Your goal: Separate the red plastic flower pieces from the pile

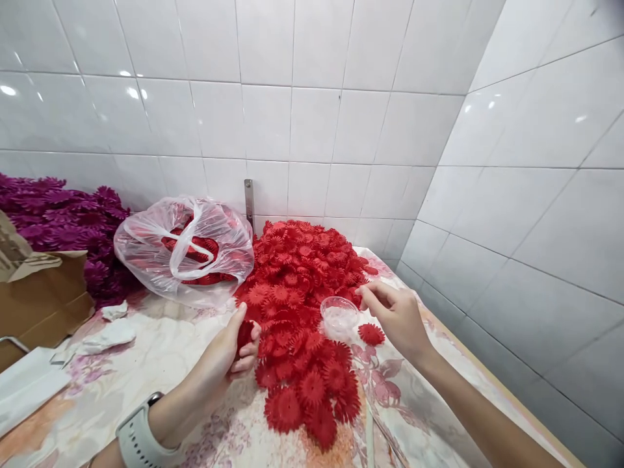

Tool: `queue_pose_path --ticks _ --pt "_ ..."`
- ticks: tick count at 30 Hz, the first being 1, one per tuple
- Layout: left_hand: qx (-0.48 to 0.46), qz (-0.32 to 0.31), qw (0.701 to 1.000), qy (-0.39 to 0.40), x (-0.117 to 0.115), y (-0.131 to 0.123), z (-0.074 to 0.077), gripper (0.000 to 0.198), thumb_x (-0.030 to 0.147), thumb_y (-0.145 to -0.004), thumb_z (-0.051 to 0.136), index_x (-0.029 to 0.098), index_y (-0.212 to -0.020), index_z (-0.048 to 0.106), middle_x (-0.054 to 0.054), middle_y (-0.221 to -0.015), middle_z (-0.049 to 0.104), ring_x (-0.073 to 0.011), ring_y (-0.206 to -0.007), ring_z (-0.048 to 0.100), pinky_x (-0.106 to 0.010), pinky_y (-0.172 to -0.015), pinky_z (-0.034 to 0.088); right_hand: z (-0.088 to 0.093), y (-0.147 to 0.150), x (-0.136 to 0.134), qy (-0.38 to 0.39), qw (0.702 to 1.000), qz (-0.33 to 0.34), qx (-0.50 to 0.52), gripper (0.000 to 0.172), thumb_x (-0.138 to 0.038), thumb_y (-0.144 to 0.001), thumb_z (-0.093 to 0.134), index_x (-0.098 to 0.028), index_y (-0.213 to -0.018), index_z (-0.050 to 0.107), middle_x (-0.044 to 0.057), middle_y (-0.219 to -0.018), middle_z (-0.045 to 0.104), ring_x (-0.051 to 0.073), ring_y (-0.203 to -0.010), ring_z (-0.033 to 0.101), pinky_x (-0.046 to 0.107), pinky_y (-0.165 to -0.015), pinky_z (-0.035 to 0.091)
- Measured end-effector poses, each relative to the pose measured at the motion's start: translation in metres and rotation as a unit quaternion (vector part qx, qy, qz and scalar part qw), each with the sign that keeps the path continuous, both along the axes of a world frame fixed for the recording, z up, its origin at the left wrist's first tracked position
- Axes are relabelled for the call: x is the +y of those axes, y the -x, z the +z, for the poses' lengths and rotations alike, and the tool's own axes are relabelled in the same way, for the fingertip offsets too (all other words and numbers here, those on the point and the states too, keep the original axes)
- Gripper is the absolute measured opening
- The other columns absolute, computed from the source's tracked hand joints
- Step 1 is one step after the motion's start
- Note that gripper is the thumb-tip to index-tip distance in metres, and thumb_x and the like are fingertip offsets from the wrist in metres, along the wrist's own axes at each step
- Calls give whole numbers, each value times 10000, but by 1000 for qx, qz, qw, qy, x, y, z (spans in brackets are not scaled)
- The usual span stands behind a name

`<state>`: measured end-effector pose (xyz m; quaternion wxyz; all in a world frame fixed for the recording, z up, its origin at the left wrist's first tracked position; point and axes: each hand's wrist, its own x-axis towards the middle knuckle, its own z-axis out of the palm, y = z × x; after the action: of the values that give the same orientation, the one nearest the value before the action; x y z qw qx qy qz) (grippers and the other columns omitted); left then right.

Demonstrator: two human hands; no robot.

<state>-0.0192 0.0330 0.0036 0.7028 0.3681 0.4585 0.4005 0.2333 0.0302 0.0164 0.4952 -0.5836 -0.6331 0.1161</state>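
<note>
White tiled corner here, and the cloth-covered worktop (160, 364) had a big heap of red flowers (297, 286) piled toward its back right corner. We had our left hand (229, 357) curled shut round one red flower (244, 334) at the heap's left edge. Our right hand (397, 315) was pinched together just beside a small clear cup (338, 317) on the heap, though we couldn't tell if it gripped anything.

glossy white tiled walls (312, 97) are meeting in a corner behind the table (492, 380), which is wearing a faded floral cloth (160, 351). overhead light is glinting in small bright spots (7, 90) across the left-hand tiles, and a narrow metal strip (248, 201) is standing upright against the back wall.
</note>
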Motion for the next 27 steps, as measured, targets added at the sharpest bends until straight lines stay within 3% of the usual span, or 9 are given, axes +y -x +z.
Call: queue_pose_path --ticks 5,9,12,15,17,18,20,23,27 --pt "29 39 998 -44 4 2 -10 499 508 -819 383 182 -453 287 100 -378 160 -20 -317 71 -161 -328 45 -12 -2 4 5 998 -2 68 282 -332 -776 487 -188 -536 510 -12 -518 513 119 -480 447 248 -490 363" --pt "-39 40 998 -43 9 8 -10 470 393 -838 403 166 -434 329 78 -359 241 -17 -279 159 -151 -305 125 -11 -5 3 -9 997 -19 74 243 -320 -767 505 -194 -563 534 -11 -545 524 121 -506 460 247 -502 369" --pt "-85 30 994 -60 15 14 -2 374 358 -862 360 138 -606 523 4 -468 487 -51 -328 384 -152 -342 279 -8 -5 0 -31 997 -27 68 252 -309 -762 515 -199 -536 518 -7 -545 518 124 -508 466 244 -485 369" --pt "-92 32 988 -117 19 21 7 269 306 -875 347 164 -883 576 -30 -585 593 -54 -336 417 -141 -338 280 -5 2 -9 -77 996 -17 47 217 -298 -779 494 -204 -591 552 1 -560 540 130 -509 488 249 -488 397" --pt "-100 35 982 -157 20 25 12 277 324 -880 343 174 -845 573 30 -445 487 -41 -279 332 -126 -313 241 -5 13 -19 -88 994 60 -16 199 -297 -805 464 -205 -680 589 19 -618 594 141 -548 535 260 -521 438" --pt "-103 45 980 -167 20 27 14 310 332 -882 331 168 -759 564 55 -382 406 -38 -255 285 -123 -297 218 -6 20 -25 -67 985 139 -75 201 -299 -818 450 -204 -752 614 34 -674 629 152 -597 570 274 -563 466" --pt "-107 75 977 -170 20 30 19 385 311 -880 296 166 -576 480 77 -317 280 -40 -225 221 -124 -269 170 -13 36 -36 -21 935 283 -214 269 -330 -799 500 -207 -1007 618 94 -989 644 214 -899 591 366 -787 471" --pt "-116 115 972 -169 20 34 27 379 219 -846 266 181 -477 344 74 -295 227 -41 -211 191 -129 -255 143 -29 57 -45 50 890 304 -337 744 -507 -667 626 -286 -1328 368 136 -1450 226 366 -1306 192 561 -991 237" --pt "-127 129 969 -166 20 38 34 332 192 -811 269 187 -484 327 68 -295 252 -46 -212 211 -135 -257 153 -46 79 -38 147 878 290 -350 839 -599 -689 550 -328 -1391 179 124 -1493 -22 372 -1332 -33 606 -1006 99"
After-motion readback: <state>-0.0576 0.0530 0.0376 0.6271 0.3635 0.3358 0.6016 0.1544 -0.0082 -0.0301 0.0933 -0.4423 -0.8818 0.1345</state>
